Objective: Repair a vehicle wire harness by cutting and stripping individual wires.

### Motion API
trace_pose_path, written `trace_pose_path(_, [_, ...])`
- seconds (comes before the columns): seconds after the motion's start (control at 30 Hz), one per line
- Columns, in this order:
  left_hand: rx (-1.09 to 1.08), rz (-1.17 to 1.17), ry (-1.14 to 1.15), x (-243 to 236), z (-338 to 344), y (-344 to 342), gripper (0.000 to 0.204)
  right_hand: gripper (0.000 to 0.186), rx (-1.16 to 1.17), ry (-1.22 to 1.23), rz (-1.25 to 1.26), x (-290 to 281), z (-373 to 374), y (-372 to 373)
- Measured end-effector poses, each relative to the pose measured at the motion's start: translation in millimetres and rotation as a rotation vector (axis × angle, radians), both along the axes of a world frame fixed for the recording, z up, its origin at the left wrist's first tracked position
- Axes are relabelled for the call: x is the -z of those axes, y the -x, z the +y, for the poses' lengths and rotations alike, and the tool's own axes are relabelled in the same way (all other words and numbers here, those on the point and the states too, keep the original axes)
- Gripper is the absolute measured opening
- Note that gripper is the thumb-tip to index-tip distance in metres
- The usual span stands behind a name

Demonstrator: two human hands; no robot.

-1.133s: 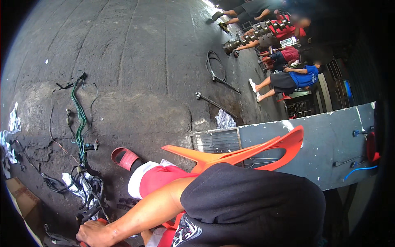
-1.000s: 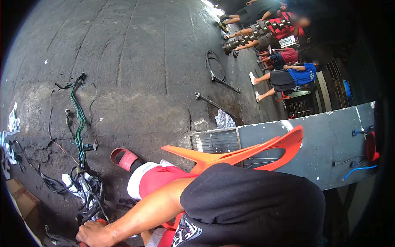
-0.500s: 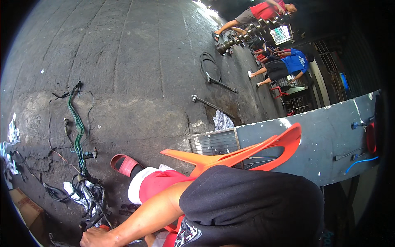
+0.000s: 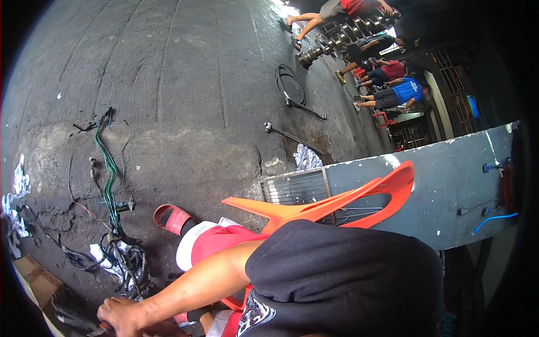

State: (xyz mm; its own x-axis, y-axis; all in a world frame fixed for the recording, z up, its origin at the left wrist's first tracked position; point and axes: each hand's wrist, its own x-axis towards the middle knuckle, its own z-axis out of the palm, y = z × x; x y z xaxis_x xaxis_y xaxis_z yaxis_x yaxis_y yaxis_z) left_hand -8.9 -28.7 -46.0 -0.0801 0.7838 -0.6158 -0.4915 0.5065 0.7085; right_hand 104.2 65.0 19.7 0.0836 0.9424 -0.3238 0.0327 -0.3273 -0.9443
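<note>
My right forearm crosses from the black sleeve to the lower left, where my right hand (image 4: 118,315) is closed on a small red object (image 4: 104,326), mostly hidden. Just beyond it lies a tangle of black cables and connectors (image 4: 126,269) with crumpled whitish material. A long green wire bundle (image 4: 106,168) stretches up the concrete floor from this tangle. A pink slide sandal (image 4: 177,219) is on a foot below red shorts (image 4: 224,241). My left hand is not in view.
Orange plastic chair (image 4: 393,185) beside a grey ledge (image 4: 438,191) and grate (image 4: 292,188); cardboard box (image 4: 36,281) lower left. Hose loop (image 4: 289,78) and steel bar (image 4: 295,136) on the floor. Several people, including one in blue (image 4: 407,90), near a large crankshaft (image 4: 337,42) at upper right.
My right hand has shifted slightly left, and the red piece beside it looks different. The people in red and blue at upper right have moved, and the view has shifted slightly.
</note>
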Motion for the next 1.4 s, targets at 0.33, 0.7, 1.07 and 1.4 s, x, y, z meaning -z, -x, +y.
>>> trace_pose_path(0.33, [0.534,0.608,-0.285,-10.7,10.2,-32.3,0.049,0.014,0.091,0.02,0.079,3.5,15.5,-29.0])
trace_pose_path(0.7, [0.645,0.867,-0.352,-72.0,24.6,-70.0,0.028,0.026,0.078,0.186,0.287,-7.5,25.1,-48.6])
trace_pose_path(1.07, [0.571,1.228,-0.724,1.6,0.6,-14.5,0.043,0.018,0.339,0.219,0.146,5.9,23.9,-31.7])
trace_pose_path(1.4, [0.437,1.731,-1.336,3.6,20.6,-16.8,0.049,0.017,0.191,0.244,0.178,1.5,21.0,-31.0])
